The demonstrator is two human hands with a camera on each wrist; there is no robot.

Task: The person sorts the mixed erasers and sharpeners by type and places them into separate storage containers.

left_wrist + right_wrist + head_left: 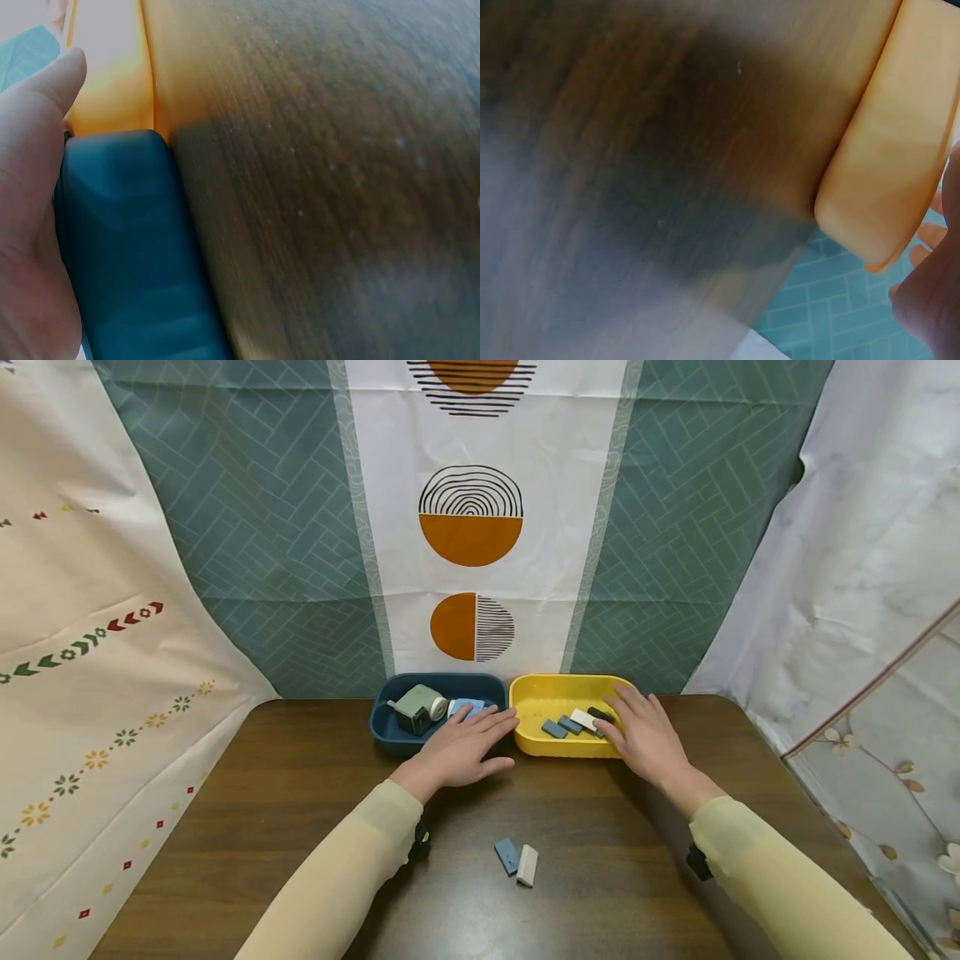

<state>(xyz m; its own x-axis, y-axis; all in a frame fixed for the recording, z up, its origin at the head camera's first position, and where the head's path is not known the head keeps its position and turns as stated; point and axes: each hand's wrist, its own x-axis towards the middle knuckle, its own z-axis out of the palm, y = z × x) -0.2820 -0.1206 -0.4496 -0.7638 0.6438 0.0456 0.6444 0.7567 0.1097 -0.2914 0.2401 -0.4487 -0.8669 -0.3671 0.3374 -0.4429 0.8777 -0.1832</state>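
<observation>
My left hand (459,752) is stretched over the front right part of a dark blue bin (390,739), its fingers straight and holding nothing. Close beside that bin's wall (127,240) the left thumb shows in the left wrist view. Over the right end of a yellow bin (536,747) reaches my right hand (647,735), fingers spread and loosely bent, with nothing seen in its grasp. Several small flat blocks lie in the yellow bin, among them a white block (583,720) and a blue-grey block (554,728). Whether the right fingertips touch the bin is unclear.
On the wooden table (600,877), nearer me, a blue-grey block (507,857) and a white block (527,866) lie side by side. The blue bin contains a grey-green object (417,703) and a light blue item (467,706). A patterned curtain (300,527) hangs behind.
</observation>
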